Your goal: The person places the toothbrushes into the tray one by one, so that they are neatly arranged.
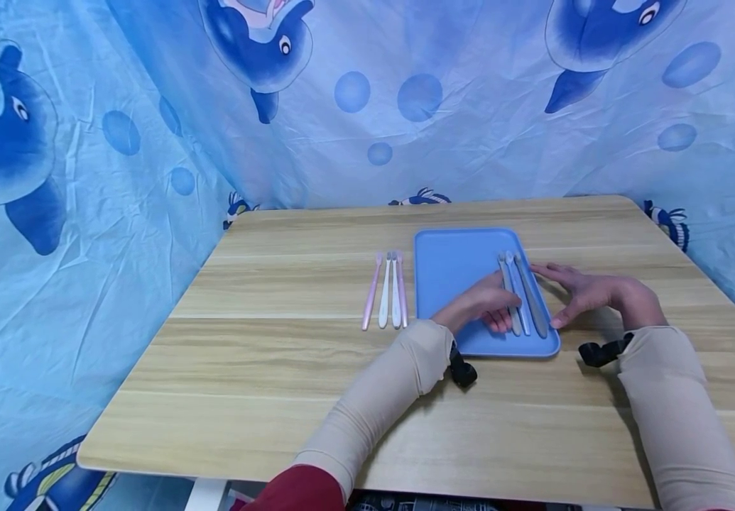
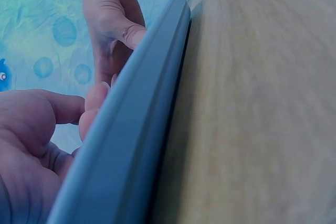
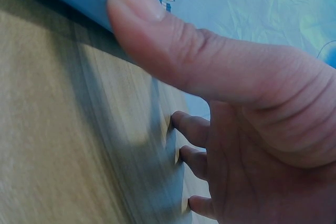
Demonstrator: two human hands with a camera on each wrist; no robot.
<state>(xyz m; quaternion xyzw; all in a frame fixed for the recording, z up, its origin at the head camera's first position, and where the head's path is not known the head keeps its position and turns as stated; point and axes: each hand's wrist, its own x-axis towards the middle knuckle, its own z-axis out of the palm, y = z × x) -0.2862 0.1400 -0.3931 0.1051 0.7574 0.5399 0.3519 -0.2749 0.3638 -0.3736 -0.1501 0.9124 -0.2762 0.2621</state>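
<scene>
A blue tray (image 1: 456, 262) holds three slim pieces of cutlery side by side: a grey one (image 1: 515, 323) at the left, a pale blue one (image 1: 520, 291) in the middle and a wider grey one (image 1: 536, 312) near the right rim. My left hand (image 1: 485, 301) reaches over the tray and pinches the left grey piece by its handle, thumb across it. The tray's raised rim hides part of this hand in the left wrist view. My right hand (image 1: 591, 294) is beside the tray's right side, fingers spread, with the thumb (image 3: 136, 35) right at the rim.
Left of the tray, two white forks (image 1: 389, 291) lie between two pink pieces of cutlery (image 1: 372, 294) in a row on the wooden table (image 1: 278, 355). A blue curtain (image 1: 354, 156) with cartoon whales hangs behind and at the left.
</scene>
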